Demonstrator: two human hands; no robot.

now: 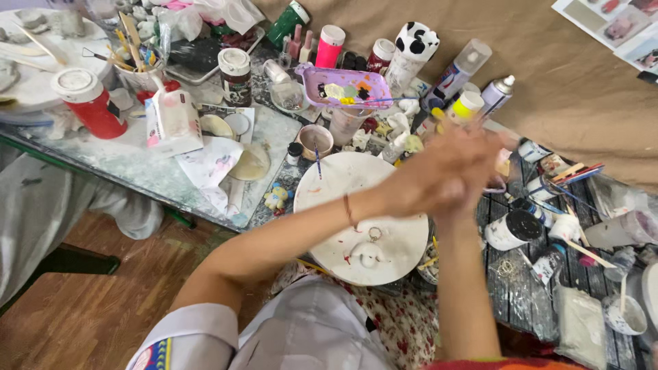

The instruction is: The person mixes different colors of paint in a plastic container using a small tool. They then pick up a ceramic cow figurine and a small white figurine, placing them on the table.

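Observation:
My left hand [419,183] and my right hand [474,154] are pressed palm to palm above the table, both blurred by motion. Whether anything lies between the palms cannot be seen. A thin bracelet [349,211] circles my left wrist. Below the hands lies a round white board [404,240] with a small white clay figure [368,255] and a little metal ring [375,233] on it. A purple paint palette [343,85] sits on a cup just beyond the board, and a small cup with a brush [316,140] stands beside it.
The table is crowded: a red jar [89,103], a brown jar with a white lid [235,75], a pink bottle [330,44], spray cans [497,92], a black-lidded white jar [514,229], brushes and sticks at the right. Wooden floor [103,308] shows at lower left.

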